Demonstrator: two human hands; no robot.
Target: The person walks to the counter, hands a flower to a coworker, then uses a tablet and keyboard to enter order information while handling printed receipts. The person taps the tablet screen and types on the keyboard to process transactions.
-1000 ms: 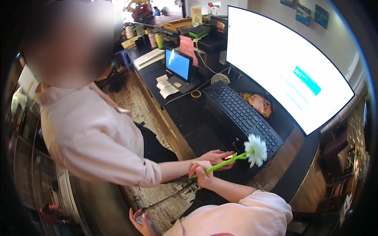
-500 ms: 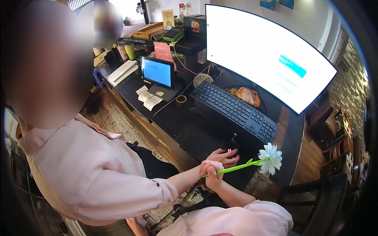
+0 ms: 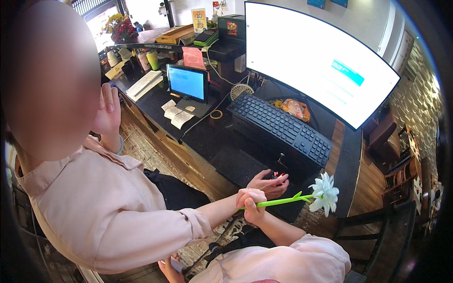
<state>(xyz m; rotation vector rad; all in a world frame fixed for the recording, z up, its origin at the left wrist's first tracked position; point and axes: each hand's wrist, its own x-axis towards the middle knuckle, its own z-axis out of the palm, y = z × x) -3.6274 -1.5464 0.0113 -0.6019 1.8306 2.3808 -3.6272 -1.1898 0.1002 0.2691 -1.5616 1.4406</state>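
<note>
My right hand (image 3: pixel 252 206) is closed around the green stem of a white artificial flower (image 3: pixel 323 194). The flower points right, past the desk's front edge. This hand lies against the wrist of a co-worker (image 3: pixel 118 207) in a pale pink shirt. The co-worker's near hand (image 3: pixel 270 184) rests on a dark mouse with red lights (image 3: pixel 276 176), mostly hidden by the fingers. Low in the picture, my left hand (image 3: pixel 169 270) is closed on a thin pale object (image 3: pixel 177 265), partly hidden. The co-worker's other hand (image 3: pixel 107 113) is raised beside their head.
A black keyboard (image 3: pixel 283 129) stands below a large curved monitor (image 3: pixel 311 56) on the black desk (image 3: pixel 226 155). Further left are a small tablet (image 3: pixel 187 82), paper slips (image 3: pixel 175 115) and a beaded bracelet (image 3: pixel 216 114). A dark chair (image 3: pixel 377 231) stands at the right.
The co-worker's other hand has come up beside their head. The view has shifted slightly. My right hand keeps its hold on the flower, against the co-worker's wrist.
</note>
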